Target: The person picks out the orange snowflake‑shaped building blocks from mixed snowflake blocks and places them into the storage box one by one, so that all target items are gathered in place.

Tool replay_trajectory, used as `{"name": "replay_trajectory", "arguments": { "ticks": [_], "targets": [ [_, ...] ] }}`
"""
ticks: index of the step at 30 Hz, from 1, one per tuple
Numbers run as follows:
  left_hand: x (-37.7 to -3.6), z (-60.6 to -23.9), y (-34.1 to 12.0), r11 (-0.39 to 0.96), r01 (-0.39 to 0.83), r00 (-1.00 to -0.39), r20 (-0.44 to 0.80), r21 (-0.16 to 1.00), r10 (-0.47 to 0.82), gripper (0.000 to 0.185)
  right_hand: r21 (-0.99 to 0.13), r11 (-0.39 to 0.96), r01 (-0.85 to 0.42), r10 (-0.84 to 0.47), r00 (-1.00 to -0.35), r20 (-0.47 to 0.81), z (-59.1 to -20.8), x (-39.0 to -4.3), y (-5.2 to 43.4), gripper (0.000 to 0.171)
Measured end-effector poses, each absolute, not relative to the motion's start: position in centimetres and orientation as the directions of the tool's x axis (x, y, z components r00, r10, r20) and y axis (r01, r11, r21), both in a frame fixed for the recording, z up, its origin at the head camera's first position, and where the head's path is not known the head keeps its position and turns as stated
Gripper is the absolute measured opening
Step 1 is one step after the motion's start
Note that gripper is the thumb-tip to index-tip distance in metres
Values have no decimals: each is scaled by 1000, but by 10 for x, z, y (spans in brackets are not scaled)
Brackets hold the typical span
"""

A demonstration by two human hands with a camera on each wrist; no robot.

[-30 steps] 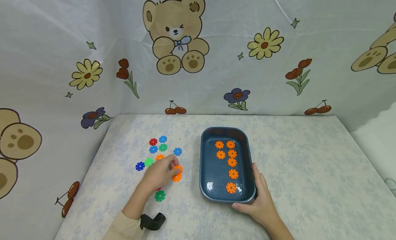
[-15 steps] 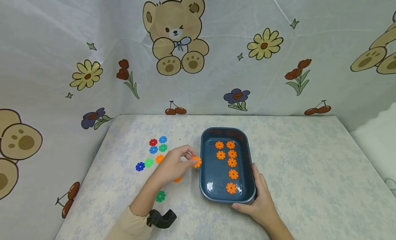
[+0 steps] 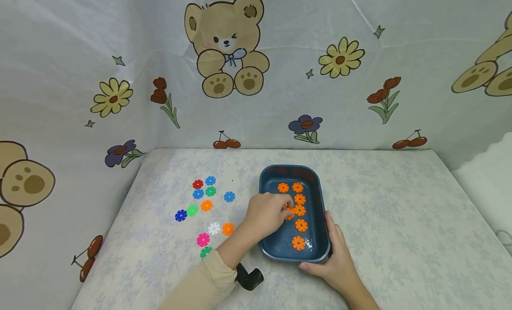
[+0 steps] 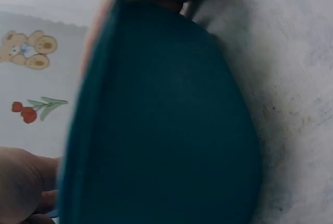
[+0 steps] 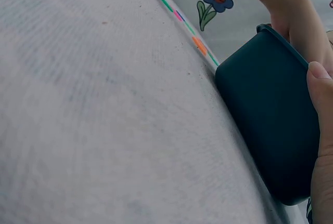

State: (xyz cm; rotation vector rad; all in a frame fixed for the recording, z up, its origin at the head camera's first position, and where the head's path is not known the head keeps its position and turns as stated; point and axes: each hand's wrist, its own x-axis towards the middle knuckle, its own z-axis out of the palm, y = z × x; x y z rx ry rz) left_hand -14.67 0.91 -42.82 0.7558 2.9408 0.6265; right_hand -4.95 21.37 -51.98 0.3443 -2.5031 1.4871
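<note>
My left hand (image 3: 267, 214) pinched an orange disc (image 3: 290, 213) low over the tray (image 3: 266, 248); my right hand (image 3: 335, 256), fingers curled around its corner, steadied it.

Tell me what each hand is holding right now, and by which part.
The left hand pinches an orange disc by its edge over the blue tray. The right hand grips the tray's near right corner.
</note>
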Motion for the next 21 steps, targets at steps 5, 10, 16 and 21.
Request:
{"name": "replay_trajectory", "arguments": {
  "ticks": [5,10,16,21],
  "targets": [
    [-155,-441,16,808,533,-845,98,253,526,12,-831,467,-302,-88,-951,296,-522,-50,214,141],
    [-158,-449,18,810,550,-831,31,203,556,13,-831,466,-304,-88,-950,299,-522,-50,214,142],
    [-157,-453,21,845,512,-857,23,153,515,12,-825,476,-304,-86,-950,300,-521,-50,214,142],
    [-156,-455,24,870,483,-876,42,102,481,12,-820,485,-302,-87,-950,299,-521,-50,214,143]
  ]
}}
